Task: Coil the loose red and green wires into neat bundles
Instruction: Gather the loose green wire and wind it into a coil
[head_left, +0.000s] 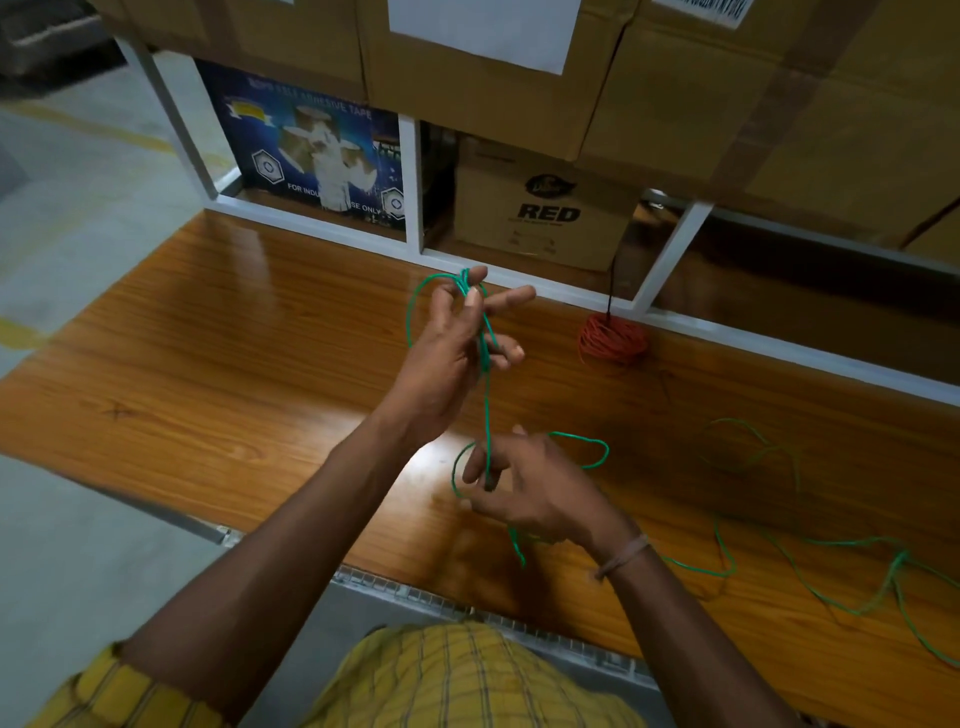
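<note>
The left hand (457, 343) is raised above the wooden table (234, 338), thumb and fingertips pinching the top of a loop of green wire (487, 405) while its other fingers spread loosely. Nearer the person than that hand, the right hand (524, 493) holds the same strand lower down, fingers curled lightly round it so a taut run stretches between the two hands. A small loop curls off the right hand on its far side, and a short tail hangs below the wrist, which wears a pale band (623, 556). Beyond the right hand, most of the green wire lies slack on the table in wide, wandering curves, so this bundle appears barely begun: only a turn or two seem formed and the long remainder waits to be drawn in. Farther from the hands, at the back edge of the table, the red wire (613, 340) already sits as a compact round coil, which suggests that half of the job is finished. The green wire looks thin, smooth and springy, holding open arcs rather than falling flat; the red coil is dense, with many fine turns. The table is glossy, with orange-brown grain throwing back light. Behind it stand a white metal frame (413, 182) and matte cardboard boxes (540, 208).
</note>
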